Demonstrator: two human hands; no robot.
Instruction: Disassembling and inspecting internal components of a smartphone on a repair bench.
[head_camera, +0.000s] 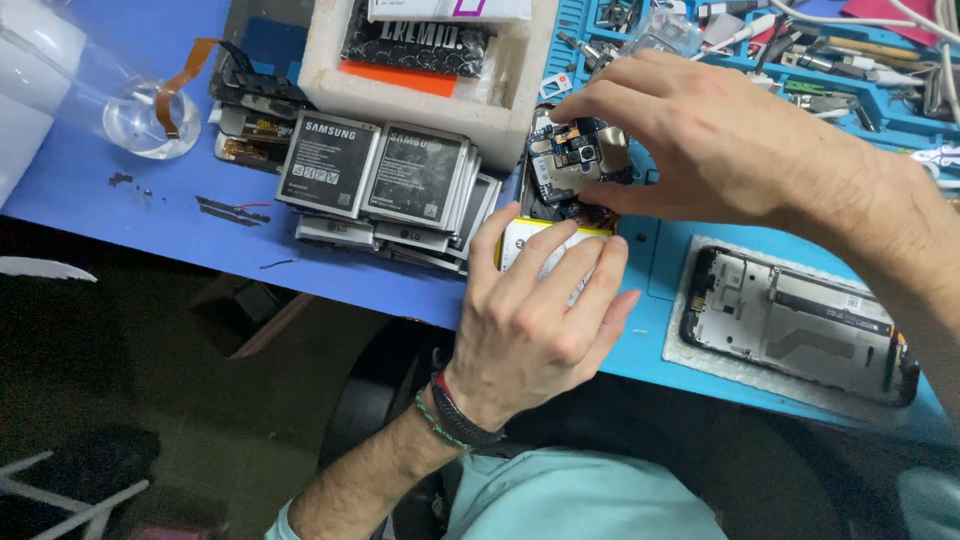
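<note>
An opened phone (545, 205) lies at the front edge of the blue bench, its white battery with a yellow rim (520, 238) exposed. My left hand (535, 320) lies over the phone's lower half, fingers pressed on the battery. My right hand (700, 140) reaches in from the right and pinches the dark blue circuit board (578, 160) at the phone's upper end between thumb and fingers. The lower part of the phone is hidden under my left hand.
A stack of grey phone batteries (385, 185) lies left of the phone. Behind it stands a white foam box (425, 110). A second phone frame (795, 325) rests on a white pad at the right. A blue tool tray (840, 80) with tweezers and small parts runs along the back right. A clear dish (150, 120) sits far left.
</note>
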